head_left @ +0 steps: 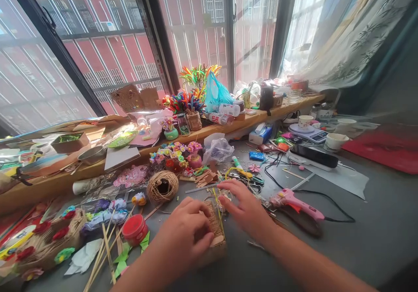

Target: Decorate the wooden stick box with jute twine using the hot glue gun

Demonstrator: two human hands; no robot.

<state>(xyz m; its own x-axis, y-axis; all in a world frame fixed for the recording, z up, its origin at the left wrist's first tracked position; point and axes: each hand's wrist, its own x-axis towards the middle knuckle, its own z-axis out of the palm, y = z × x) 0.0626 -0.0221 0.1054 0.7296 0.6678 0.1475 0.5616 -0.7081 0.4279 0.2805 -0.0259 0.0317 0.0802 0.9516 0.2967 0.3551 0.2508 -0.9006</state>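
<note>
A small box wrapped in brown twine (214, 219) stands on the grey table in front of me, with a wooden stick piece at its near end and a thin yellow-green strip along its right side. My left hand (187, 229) is curled against the box's left side, thumb low and fingers over the top. Some of its fingertips are hidden. My right hand (243, 207) hovers at the far right of the box, fingers stretched and apart, close to the strip's upper end. Whether they touch the strip I cannot tell.
A twine ball (162, 186) and a red jar (134, 229) lie left, near several thin sticks (106, 253). Right are a pink glue gun (298, 204) with a black cord, scissors (256, 179) and a phone (313, 156). A cluttered wooden ledge (209, 133) runs along the window.
</note>
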